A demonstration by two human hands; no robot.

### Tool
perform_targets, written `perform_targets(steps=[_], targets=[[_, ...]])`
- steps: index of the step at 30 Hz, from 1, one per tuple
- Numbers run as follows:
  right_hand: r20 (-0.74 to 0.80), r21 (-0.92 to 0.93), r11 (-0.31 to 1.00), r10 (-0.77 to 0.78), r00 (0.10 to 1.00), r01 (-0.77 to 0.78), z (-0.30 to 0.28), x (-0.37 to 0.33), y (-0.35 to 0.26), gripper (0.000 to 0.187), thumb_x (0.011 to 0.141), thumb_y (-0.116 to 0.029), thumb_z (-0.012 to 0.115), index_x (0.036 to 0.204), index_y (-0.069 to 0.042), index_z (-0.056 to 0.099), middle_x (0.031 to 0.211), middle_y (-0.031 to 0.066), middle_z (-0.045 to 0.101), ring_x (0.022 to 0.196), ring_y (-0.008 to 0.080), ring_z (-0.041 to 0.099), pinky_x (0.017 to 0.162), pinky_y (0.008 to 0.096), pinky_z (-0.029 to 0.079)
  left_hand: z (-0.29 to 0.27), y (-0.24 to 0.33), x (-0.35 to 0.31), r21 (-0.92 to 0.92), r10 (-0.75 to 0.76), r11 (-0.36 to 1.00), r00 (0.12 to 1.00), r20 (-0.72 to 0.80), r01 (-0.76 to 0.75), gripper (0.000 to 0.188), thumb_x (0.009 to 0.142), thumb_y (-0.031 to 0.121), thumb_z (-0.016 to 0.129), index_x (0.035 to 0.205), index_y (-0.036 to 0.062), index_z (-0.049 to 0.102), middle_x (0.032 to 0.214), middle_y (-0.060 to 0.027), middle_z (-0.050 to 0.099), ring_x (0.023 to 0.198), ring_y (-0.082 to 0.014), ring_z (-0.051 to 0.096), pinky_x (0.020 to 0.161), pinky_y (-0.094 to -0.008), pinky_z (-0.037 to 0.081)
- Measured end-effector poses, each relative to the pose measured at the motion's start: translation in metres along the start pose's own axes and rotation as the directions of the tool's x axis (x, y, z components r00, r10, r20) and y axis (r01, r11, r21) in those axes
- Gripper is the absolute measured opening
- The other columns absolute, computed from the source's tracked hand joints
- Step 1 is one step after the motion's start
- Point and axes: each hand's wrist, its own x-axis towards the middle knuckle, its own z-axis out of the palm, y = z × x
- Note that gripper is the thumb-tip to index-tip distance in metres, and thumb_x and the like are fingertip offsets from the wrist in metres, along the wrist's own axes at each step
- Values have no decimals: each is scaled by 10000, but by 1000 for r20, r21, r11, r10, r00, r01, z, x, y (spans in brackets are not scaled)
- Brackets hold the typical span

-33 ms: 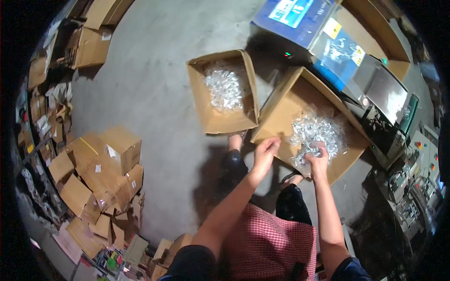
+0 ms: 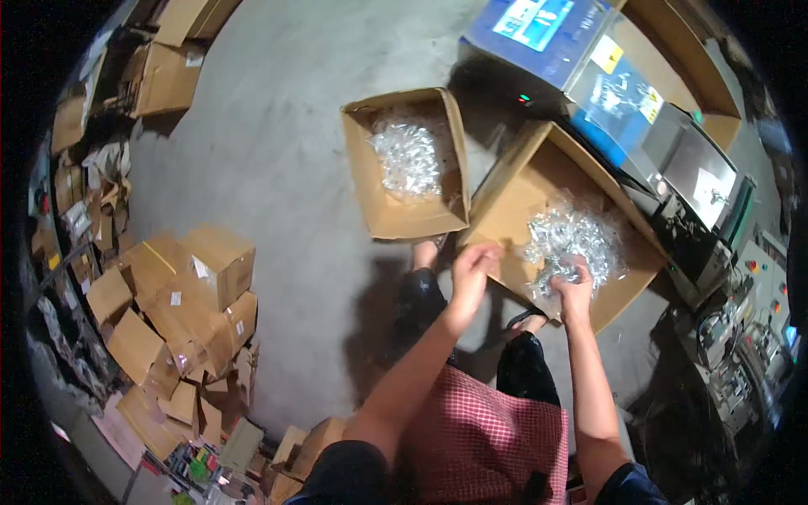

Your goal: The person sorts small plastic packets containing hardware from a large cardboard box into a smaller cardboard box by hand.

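Note:
A large open cardboard box (image 2: 516, 186) holds a pile of small clear, shiny plastic packets (image 2: 575, 238). My right hand (image 2: 574, 286) is down at the near side of this pile, its fingers curled round some of the packets. Over the box's near left edge is my left hand (image 2: 471, 273), its fingers bent and drawn together; whatever they may pinch is too small and blurred to tell. To the left, a smaller open cardboard box (image 2: 364, 181) contains more of the same shiny packets.
A blue machine (image 2: 539, 42) stands beyond the large box, and a control panel (image 2: 762, 273) with wiring is at the right. Flattened and open cartons (image 2: 181, 307) are heaped at the left. My feet (image 2: 423, 255) are close to both boxes.
The view has shifted slightly, so the boxes and machine appear a little further right. My left hand has drawn slightly left relative to the large box; my right hand stays at the pile.

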Motion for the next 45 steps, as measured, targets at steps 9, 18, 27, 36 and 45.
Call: perform_targets(steps=[9, 18, 27, 36, 45], targets=[[-15, 126, 953, 278, 960, -274, 62, 17, 27, 401, 695, 116, 593, 1060, -49, 593, 990, 82, 598, 697, 182, 609, 572, 290, 522, -134, 39, 161, 694, 178, 720, 966, -187, 1, 444, 843, 60, 582, 1286, 75, 556, 1239, -195, 593, 1180, -294, 557, 1007, -382, 432], [-70, 93, 962, 264, 962, -257, 129, 58, 75, 375, 691, 69, 619, 1044, -58, 609, 904, 99, 653, 719, 171, 627, 611, 290, 524, -139, 27, 249, 990, 83, 126, 994, -71, 60, 1107, 783, 345, 760, 1552, 180, -19, 1509, -396, 88, 1380, -562, 195, 1131, -524, 293], [-49, 107, 938, 337, 940, -330, 137, 64, 77, 426, 681, 66, 630, 1084, -70, 623, 885, 39, 658, 704, 130, 599, 630, 246, 487, -137, 6, 241, 969, 97, 88, 971, 220, -229, 556, 789, -10, 558, 1325, 79, 442, 1135, -211, 588, 1066, -373, 594, 872, -432, 515], [-32, 181, 944, 287, 958, -276, 118, 50, 46, 431, 653, 83, 622, 1060, -60, 627, 898, 45, 644, 734, 146, 595, 679, 271, 495, -136, 27, 173, -105, -15, 994, 1000, -7, 14, 480, 825, 27, 536, 1304, 25, 514, 1101, -65, 653, 915, -148, 612, 838, -297, 513], [-44, 230, 953, 214, 976, -198, 97, 35, 25, 403, 658, 60, 587, 1048, -37, 623, 874, 55, 627, 712, 147, 585, 662, 270, 497, -165, 62, 164, 218, 287, 910, 915, 284, -354, 565, 907, 33, 499, 1439, -19, 314, 1301, -195, 501, 1219, -304, 507, 1081, -437, 409]])
